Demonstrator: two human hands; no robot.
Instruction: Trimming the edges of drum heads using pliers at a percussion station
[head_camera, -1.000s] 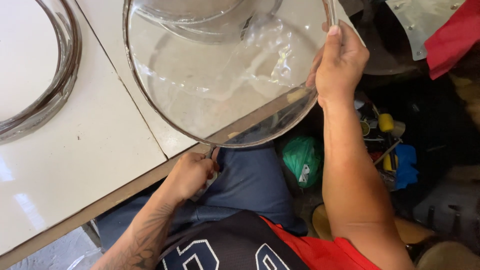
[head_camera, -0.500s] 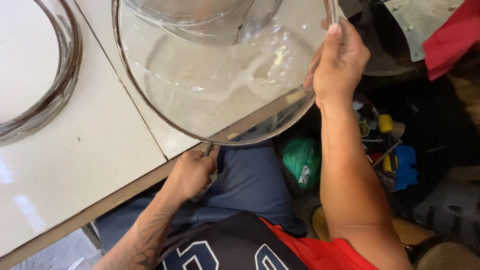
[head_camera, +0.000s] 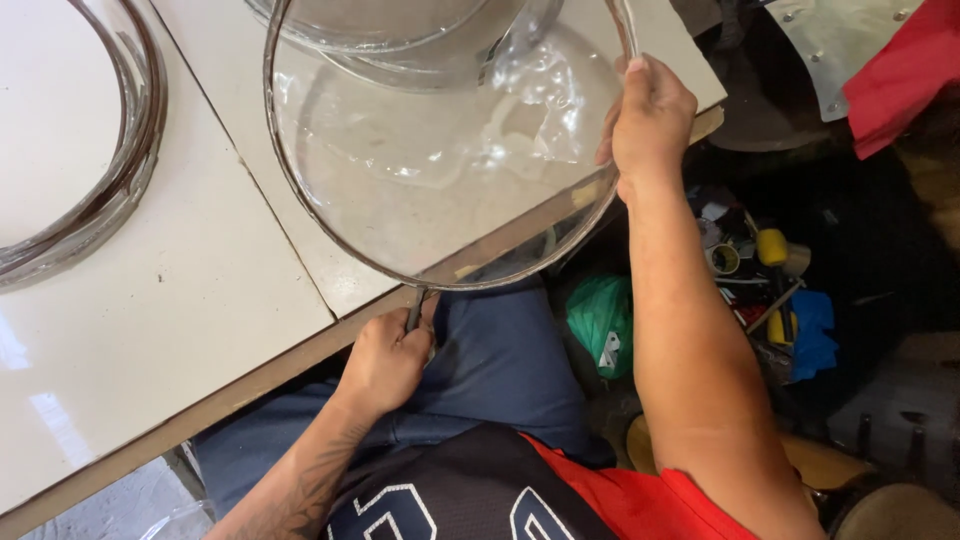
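a big white table (head_camera: 150, 300) filled the left side, with a wooden edge along the front. a stack of dark round hoops (head_camera: 110, 180) lay on it at the far left. down on the dark floor sat a green bag (head_camera: 603, 320), just beside a pile of small tools (head_camera: 750, 270), one with a yellow handle. a blue cloth (head_camera: 815, 330) lay near them. a red cloth (head_camera: 905, 70) hung at the top right, beside a shiny metal plate (head_camera: 835, 35).

The picture's top edge cuts off the clear round drumhead (head_camera: 440, 170)
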